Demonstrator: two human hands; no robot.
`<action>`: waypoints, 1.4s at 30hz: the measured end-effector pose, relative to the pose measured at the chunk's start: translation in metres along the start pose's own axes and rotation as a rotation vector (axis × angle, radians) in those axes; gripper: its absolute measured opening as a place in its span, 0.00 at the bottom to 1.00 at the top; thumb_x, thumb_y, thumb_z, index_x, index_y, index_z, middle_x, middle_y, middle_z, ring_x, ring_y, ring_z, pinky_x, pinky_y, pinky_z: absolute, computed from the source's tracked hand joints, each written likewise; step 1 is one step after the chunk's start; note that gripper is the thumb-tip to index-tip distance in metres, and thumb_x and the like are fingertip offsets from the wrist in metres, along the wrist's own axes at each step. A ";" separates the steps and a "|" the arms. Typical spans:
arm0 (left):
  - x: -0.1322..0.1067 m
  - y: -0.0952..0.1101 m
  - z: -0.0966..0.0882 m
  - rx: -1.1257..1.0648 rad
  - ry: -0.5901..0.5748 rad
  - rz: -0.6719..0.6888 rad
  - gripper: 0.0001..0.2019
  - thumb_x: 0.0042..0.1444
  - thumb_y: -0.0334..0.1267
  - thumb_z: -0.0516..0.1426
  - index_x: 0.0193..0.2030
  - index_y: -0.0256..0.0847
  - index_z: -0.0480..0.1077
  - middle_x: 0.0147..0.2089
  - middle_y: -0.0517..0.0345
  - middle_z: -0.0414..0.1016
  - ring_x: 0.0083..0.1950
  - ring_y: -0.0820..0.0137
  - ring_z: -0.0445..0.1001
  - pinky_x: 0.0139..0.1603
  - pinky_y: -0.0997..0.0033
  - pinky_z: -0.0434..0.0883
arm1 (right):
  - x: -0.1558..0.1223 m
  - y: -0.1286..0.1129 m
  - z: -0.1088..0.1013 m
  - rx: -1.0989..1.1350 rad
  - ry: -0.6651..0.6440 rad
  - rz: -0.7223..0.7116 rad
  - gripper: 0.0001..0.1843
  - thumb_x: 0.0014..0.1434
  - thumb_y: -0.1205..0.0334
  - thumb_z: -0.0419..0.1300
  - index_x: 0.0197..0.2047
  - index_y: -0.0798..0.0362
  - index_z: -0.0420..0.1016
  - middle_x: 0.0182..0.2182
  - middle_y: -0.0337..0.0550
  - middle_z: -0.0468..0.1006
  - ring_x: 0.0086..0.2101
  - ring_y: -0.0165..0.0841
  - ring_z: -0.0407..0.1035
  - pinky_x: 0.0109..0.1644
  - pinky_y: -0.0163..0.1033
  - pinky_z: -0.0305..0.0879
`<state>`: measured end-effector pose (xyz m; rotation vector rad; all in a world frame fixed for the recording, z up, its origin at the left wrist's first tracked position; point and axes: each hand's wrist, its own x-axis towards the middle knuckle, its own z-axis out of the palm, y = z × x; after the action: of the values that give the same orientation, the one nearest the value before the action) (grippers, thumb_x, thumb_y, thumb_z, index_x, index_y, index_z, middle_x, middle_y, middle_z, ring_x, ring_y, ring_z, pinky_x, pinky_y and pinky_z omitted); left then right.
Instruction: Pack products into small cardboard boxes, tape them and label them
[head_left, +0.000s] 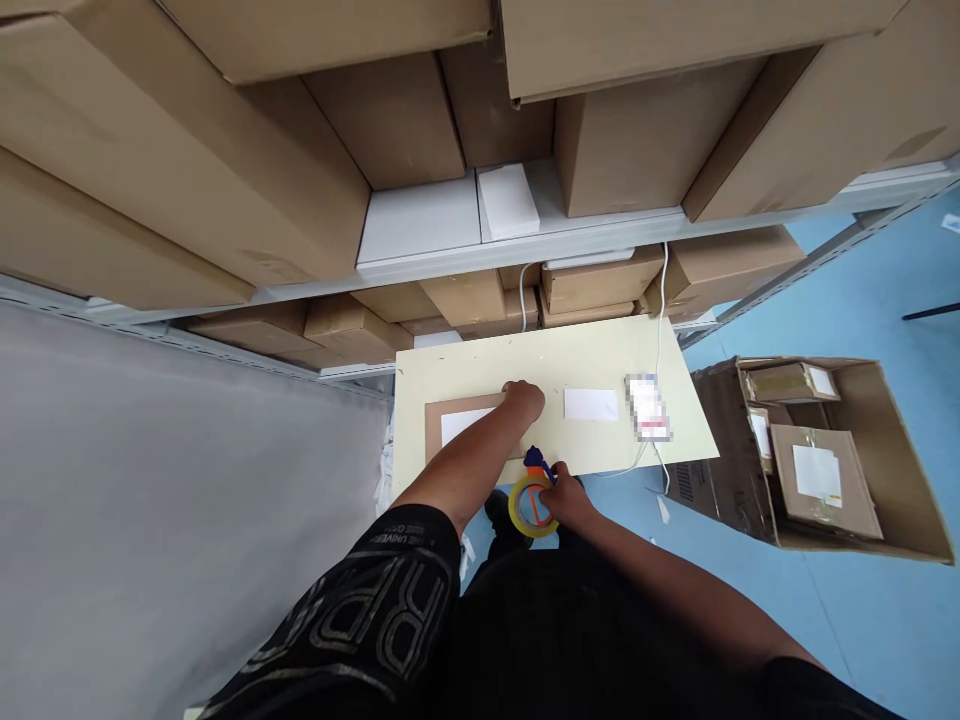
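Note:
A small flat cardboard parcel (439, 425) with a white label lies on the pale yellow table (555, 365). My left hand (523, 400) rests on the parcel's far right corner, fingers curled down against it. My right hand (566, 497) grips a tape dispenser (533, 497) with a yellowish tape roll and a blue and orange frame, held at the table's near edge just right of the parcel.
A white label (591, 404) and a blurred device (648, 408) with a white cable lie on the table. An open carton (885, 455) with small parcels stands on the blue floor at right. Shelves with large cardboard boxes (225, 170) loom ahead. A grey sheet (150, 480) covers the left.

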<state>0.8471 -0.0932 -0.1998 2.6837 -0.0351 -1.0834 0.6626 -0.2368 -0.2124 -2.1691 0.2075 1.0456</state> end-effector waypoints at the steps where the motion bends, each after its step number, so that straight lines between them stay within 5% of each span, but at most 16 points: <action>1: -0.002 -0.001 -0.001 0.009 0.006 0.009 0.18 0.38 0.30 0.72 0.39 0.35 0.80 0.49 0.30 0.76 0.59 0.35 0.69 0.58 0.32 0.63 | 0.001 0.000 0.001 0.032 -0.010 0.009 0.22 0.50 0.68 0.61 0.48 0.48 0.61 0.30 0.41 0.76 0.33 0.40 0.74 0.33 0.37 0.58; 6: -0.023 -0.006 -0.011 -0.006 0.116 0.115 0.20 0.49 0.31 0.65 0.51 0.38 0.77 0.61 0.36 0.72 0.62 0.46 0.68 0.61 0.45 0.67 | 0.008 0.007 0.003 0.160 -0.079 0.054 0.23 0.48 0.68 0.61 0.46 0.47 0.60 0.24 0.32 0.72 0.28 0.36 0.72 0.31 0.36 0.59; 9: -0.049 -0.029 -0.021 -0.091 0.390 0.183 0.18 0.63 0.38 0.57 0.58 0.40 0.73 0.66 0.44 0.69 0.67 0.55 0.65 0.69 0.52 0.62 | 0.009 0.011 0.003 0.182 -0.084 0.053 0.23 0.47 0.68 0.61 0.45 0.47 0.60 0.23 0.31 0.71 0.27 0.36 0.71 0.30 0.35 0.59; 12: -0.090 -0.078 -0.022 -0.128 0.689 0.109 0.17 0.66 0.45 0.55 0.56 0.41 0.73 0.69 0.47 0.66 0.74 0.54 0.58 0.75 0.49 0.53 | 0.006 0.012 0.004 0.188 -0.086 0.039 0.22 0.46 0.68 0.62 0.44 0.47 0.60 0.25 0.32 0.72 0.29 0.36 0.72 0.30 0.35 0.59; 15: -0.141 -0.141 -0.004 -0.089 0.667 0.068 0.17 0.65 0.49 0.55 0.54 0.42 0.74 0.73 0.49 0.63 0.78 0.55 0.50 0.76 0.51 0.53 | 0.004 0.013 0.007 0.196 -0.113 0.044 0.22 0.46 0.68 0.61 0.44 0.47 0.60 0.25 0.32 0.72 0.28 0.35 0.72 0.29 0.35 0.59; 19: -0.189 -0.192 0.039 0.037 0.397 0.152 0.49 0.44 0.55 0.70 0.72 0.44 0.61 0.80 0.48 0.46 0.80 0.47 0.40 0.76 0.50 0.53 | 0.005 0.018 0.009 0.185 -0.109 0.021 0.21 0.46 0.68 0.60 0.43 0.47 0.60 0.26 0.31 0.73 0.28 0.34 0.72 0.29 0.34 0.59; 21: -0.196 -0.192 0.059 0.094 0.421 0.135 0.53 0.43 0.54 0.71 0.75 0.43 0.56 0.80 0.45 0.44 0.81 0.46 0.38 0.77 0.48 0.49 | 0.006 0.020 0.008 0.173 -0.098 0.010 0.21 0.45 0.68 0.60 0.43 0.47 0.60 0.27 0.31 0.73 0.28 0.33 0.72 0.30 0.33 0.60; 25: -0.182 -0.163 0.078 0.138 0.572 0.079 0.46 0.50 0.58 0.67 0.72 0.39 0.61 0.78 0.39 0.51 0.80 0.45 0.39 0.78 0.41 0.38 | 0.011 0.018 -0.005 0.160 -0.079 -0.005 0.20 0.44 0.68 0.60 0.41 0.46 0.59 0.27 0.30 0.73 0.29 0.33 0.71 0.31 0.33 0.60; 30: -0.154 -0.128 0.072 0.103 0.595 0.069 0.48 0.52 0.63 0.64 0.75 0.45 0.57 0.80 0.43 0.46 0.80 0.41 0.35 0.75 0.32 0.34 | 0.028 0.005 -0.041 0.105 0.010 -0.015 0.20 0.45 0.67 0.60 0.41 0.46 0.59 0.28 0.31 0.73 0.29 0.34 0.70 0.32 0.33 0.60; 35: -0.136 -0.110 0.059 0.086 0.575 -0.055 0.50 0.56 0.67 0.58 0.79 0.45 0.49 0.81 0.43 0.39 0.80 0.38 0.32 0.71 0.28 0.45 | 0.043 -0.016 -0.068 0.017 0.076 -0.036 0.18 0.49 0.66 0.61 0.42 0.46 0.59 0.31 0.36 0.75 0.33 0.36 0.73 0.33 0.35 0.61; 38: -0.132 -0.106 0.054 0.099 0.566 -0.088 0.50 0.57 0.68 0.56 0.79 0.44 0.48 0.81 0.43 0.37 0.80 0.39 0.31 0.70 0.30 0.50 | 0.036 -0.017 -0.063 -0.004 0.093 -0.054 0.18 0.51 0.66 0.61 0.43 0.46 0.59 0.31 0.36 0.75 0.32 0.37 0.73 0.33 0.36 0.61; 42: -0.132 -0.106 0.051 0.096 0.539 -0.089 0.49 0.58 0.68 0.55 0.79 0.45 0.47 0.81 0.45 0.37 0.80 0.41 0.31 0.69 0.32 0.53 | 0.006 0.013 -0.042 -0.052 0.043 -0.082 0.18 0.52 0.68 0.60 0.45 0.47 0.59 0.29 0.35 0.74 0.30 0.35 0.72 0.33 0.35 0.59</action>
<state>0.7094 0.0139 -0.1706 2.9944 0.1336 -0.3544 0.6868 -0.2729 -0.2058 -2.2288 0.1112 0.9688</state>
